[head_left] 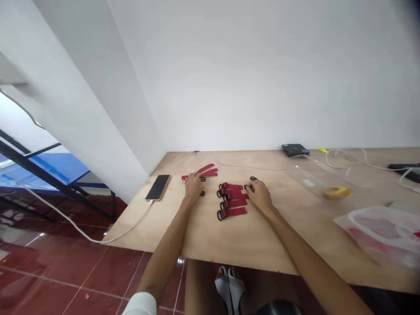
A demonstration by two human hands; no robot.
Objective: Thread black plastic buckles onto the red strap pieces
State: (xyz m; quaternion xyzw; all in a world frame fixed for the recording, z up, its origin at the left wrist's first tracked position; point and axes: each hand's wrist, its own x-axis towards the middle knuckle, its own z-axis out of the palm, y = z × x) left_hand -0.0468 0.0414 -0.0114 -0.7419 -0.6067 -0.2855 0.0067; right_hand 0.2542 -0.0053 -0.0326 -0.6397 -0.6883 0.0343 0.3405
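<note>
My left hand rests at the near side of some loose red strap pieces, its fingertips on them; whether it grips one is too small to tell. Two small black buckles lie just right of that hand. Between my hands, several red straps with black buckles are laid in a column, buckles to the left. My right hand has its fingers pinched at a small black ring, right of the column. Another black ring lies just beyond those fingers.
A phone on a white cable lies at the left. Toward the right are a black box, a clear plastic bag, a yellow tape roll and a translucent container. A wall stands behind the wooden table.
</note>
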